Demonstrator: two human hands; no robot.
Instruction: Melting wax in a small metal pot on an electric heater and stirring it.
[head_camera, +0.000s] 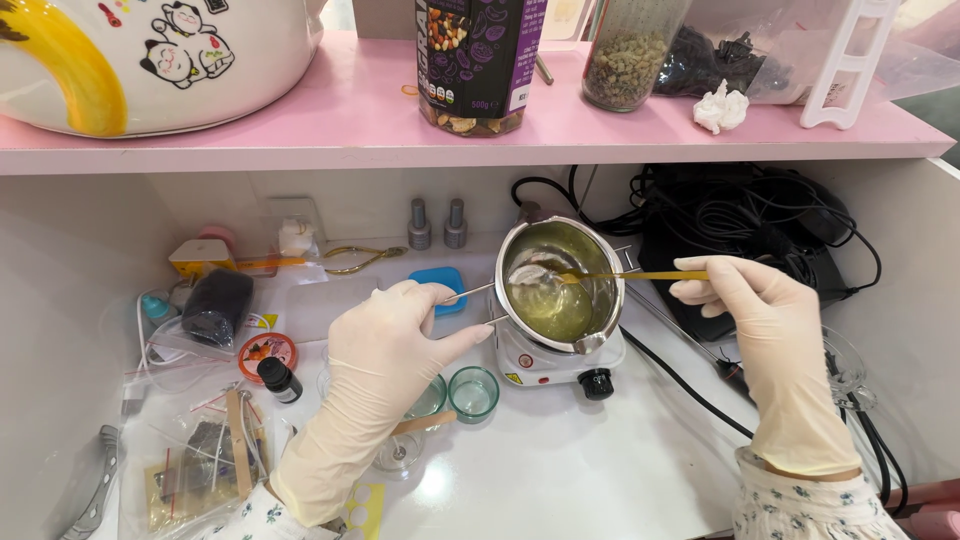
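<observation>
Melting pot sat on the small white hotplate near the worktop's back edge, holding pale yellow liquid. Stirring stage, judged; next needs slow, steady strokes. Left hand closed on the pot handle; right hand fingers pinched a thin yellow stirrer

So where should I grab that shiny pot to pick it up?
Probably by its thin metal handle, coming from the left. It sticks out sideways, away from the steel pot, which sits tilted on the small white hot plate. The left hand already has its grip there, while the right hand stirs the pale liquid with a yellow stick.
</observation>
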